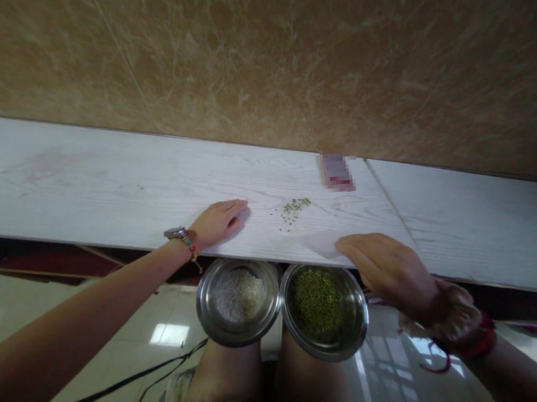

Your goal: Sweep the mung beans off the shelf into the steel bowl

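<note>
My left hand (pixel 221 222) rests on the white wood-grain table (pixel 177 165), fingers stretched out and holding nothing. To its right lies a small scatter of mung beans (pixel 296 208). My right hand (pixel 387 263) is closed on a thin whitish sheet (pixel 322 244), blurred, just over the table's near edge; whether it is paper or plastic I cannot tell. Below that edge, a steel bowl (pixel 204 317) with white rice grains (pixel 239 295) sits at my knees. Beside it, a second steel bowl (pixel 362 317) contains green mung beans (pixel 317 299).
A pixelated flat object (pixel 337 172) lies at the back of the table near a seam. A brown marbled wall (pixel 257 59) rises behind. Black cords (pixel 111 392) hang at lower left above the tiled floor (pixel 174 307).
</note>
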Action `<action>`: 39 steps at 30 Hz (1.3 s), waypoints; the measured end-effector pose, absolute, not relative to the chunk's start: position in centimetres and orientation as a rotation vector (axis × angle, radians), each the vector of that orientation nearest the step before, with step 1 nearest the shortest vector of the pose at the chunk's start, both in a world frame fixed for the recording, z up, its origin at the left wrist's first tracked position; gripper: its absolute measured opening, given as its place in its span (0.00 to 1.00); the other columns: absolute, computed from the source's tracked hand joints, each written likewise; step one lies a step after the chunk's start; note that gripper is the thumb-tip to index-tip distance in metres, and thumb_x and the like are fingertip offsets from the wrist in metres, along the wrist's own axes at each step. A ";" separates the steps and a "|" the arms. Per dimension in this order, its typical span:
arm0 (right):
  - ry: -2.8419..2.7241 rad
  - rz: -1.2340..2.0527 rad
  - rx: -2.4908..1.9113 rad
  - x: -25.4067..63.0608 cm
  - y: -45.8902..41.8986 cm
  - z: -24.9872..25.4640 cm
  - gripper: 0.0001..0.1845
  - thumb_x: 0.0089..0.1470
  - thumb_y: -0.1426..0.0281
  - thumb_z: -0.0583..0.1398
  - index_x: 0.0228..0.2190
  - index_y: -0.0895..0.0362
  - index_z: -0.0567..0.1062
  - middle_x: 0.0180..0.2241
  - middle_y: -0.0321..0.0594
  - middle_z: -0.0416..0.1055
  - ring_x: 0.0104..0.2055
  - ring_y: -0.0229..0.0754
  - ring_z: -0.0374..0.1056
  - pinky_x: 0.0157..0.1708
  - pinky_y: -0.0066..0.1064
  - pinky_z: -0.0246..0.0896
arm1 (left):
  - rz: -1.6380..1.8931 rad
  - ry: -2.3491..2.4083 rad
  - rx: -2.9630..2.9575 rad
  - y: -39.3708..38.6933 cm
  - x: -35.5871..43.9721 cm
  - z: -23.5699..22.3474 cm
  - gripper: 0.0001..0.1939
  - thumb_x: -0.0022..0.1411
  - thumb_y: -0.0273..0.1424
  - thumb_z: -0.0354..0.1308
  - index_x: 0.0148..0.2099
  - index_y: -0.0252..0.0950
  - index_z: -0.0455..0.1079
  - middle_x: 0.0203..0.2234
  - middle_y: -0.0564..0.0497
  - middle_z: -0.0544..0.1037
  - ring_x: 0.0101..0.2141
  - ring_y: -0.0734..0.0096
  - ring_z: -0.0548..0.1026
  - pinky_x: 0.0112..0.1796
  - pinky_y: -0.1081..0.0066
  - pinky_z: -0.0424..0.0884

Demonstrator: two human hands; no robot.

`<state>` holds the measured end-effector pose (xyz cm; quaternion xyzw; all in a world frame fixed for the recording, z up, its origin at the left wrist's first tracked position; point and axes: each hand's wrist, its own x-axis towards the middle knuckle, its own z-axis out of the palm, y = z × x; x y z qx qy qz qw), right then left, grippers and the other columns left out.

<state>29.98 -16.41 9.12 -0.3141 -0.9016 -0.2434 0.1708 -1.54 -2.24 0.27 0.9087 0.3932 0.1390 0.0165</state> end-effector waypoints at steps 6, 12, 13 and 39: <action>-2.577 -0.834 -0.857 29.1 -15.2 8.6 0.16 0.58 0.82 0.48 0.33 0.64 0.75 0.29 0.47 0.76 0.29 0.41 0.69 0.29 0.31 0.65 | 0.444 1.206 2.834 -2.2 -1.6 0.1 0.20 0.63 0.30 0.44 0.55 0.31 0.66 0.55 0.42 0.71 0.54 0.62 0.70 0.54 0.59 0.66; -2.548 -0.842 -0.872 29.3 -14.4 9.1 0.16 0.56 0.84 0.49 0.35 0.65 0.76 0.31 0.49 0.76 0.32 0.42 0.70 0.32 0.33 0.65 | 0.461 1.193 2.817 -2.3 -1.6 0.2 0.21 0.63 0.31 0.44 0.55 0.32 0.65 0.55 0.42 0.71 0.54 0.62 0.70 0.54 0.58 0.66; -2.547 -0.857 -0.873 29.1 -14.3 9.2 0.15 0.57 0.83 0.49 0.35 0.65 0.76 0.31 0.48 0.77 0.32 0.41 0.69 0.31 0.33 0.65 | 0.459 1.191 2.817 -2.3 -1.6 0.2 0.21 0.63 0.31 0.44 0.55 0.32 0.65 0.55 0.42 0.71 0.54 0.61 0.70 0.54 0.58 0.66; -2.649 -0.833 -0.712 29.3 -14.6 10.5 0.14 0.58 0.81 0.50 0.33 0.63 0.75 0.30 0.45 0.76 0.33 0.41 0.69 0.34 0.33 0.64 | 0.446 1.209 2.823 -2.1 -1.6 0.0 0.20 0.63 0.30 0.44 0.55 0.31 0.66 0.55 0.42 0.71 0.53 0.62 0.70 0.54 0.60 0.65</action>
